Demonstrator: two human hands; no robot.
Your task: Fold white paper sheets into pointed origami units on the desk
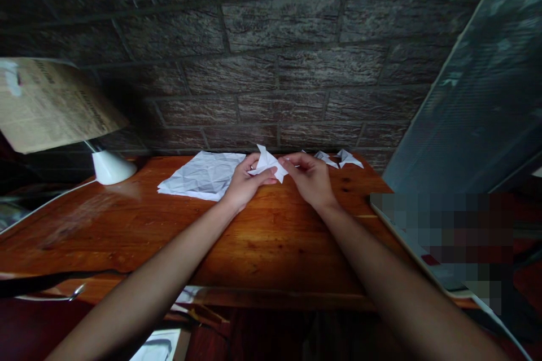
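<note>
Between my hands, above the wooden table, is a folded white paper figure with several pointed flaps, like an origami bird. My left hand grips its left side, with the thumb laid across the lower edge. With thumb and fingertips together, my right hand pinches the right end of the figure. Creased white paper sheets lie flat just left of my left hand. Beyond my right hand, folded white paper pieces rest at the table's back edge, one of them partly hidden by the fingers.
At the far left stands a lamp with a brown paper shade and a white base. A stone-block wall rises behind the wooden table. On the right are a slanted grey panel and a flat grey device, partly blurred out.
</note>
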